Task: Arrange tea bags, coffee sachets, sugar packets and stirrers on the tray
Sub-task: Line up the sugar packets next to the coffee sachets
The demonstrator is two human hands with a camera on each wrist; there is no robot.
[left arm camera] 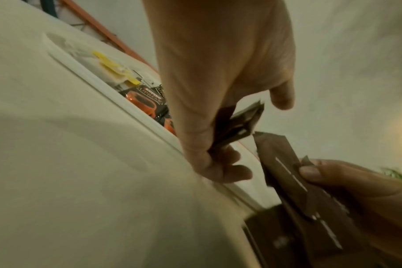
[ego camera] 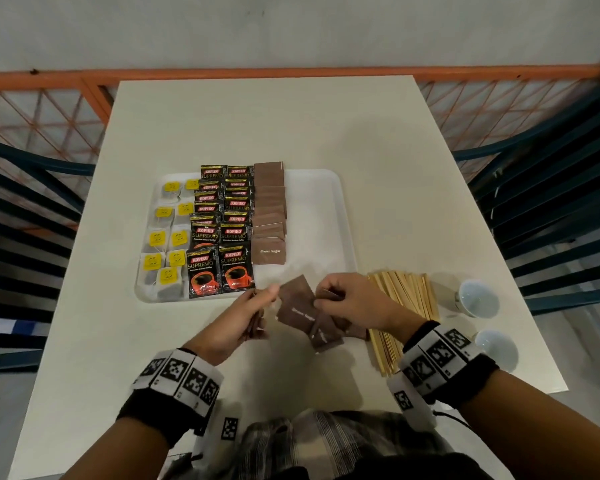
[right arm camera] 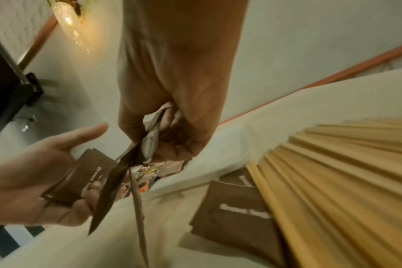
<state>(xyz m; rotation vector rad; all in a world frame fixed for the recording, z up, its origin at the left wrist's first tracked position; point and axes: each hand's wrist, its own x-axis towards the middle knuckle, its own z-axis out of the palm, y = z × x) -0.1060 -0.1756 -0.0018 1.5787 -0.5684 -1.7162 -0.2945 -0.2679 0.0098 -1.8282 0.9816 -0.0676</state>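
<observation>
The white tray (ego camera: 319,209) carries tea bags (ego camera: 167,237) with yellow tags on its left, black coffee sachets (ego camera: 222,230) in the middle and a column of brown sugar packets (ego camera: 269,216) beside them. Its right part is bare. Just in front of the tray, my left hand (ego camera: 257,306) grips a small stack of sugar packets (left arm camera: 236,125) edge-on, thumb stretched out. My right hand (ego camera: 329,296) pinches a fan of two or three sugar packets (ego camera: 297,301) close to the left hand. More sugar packets (ego camera: 328,336) lie loose on the table under it. Wooden stirrers (ego camera: 404,306) lie piled to the right.
Two small white cups (ego camera: 478,297) (ego camera: 496,346) sit near the table's right edge, beyond the stirrers. Dark slatted chairs stand on both sides of the table, and an orange mesh railing runs behind it.
</observation>
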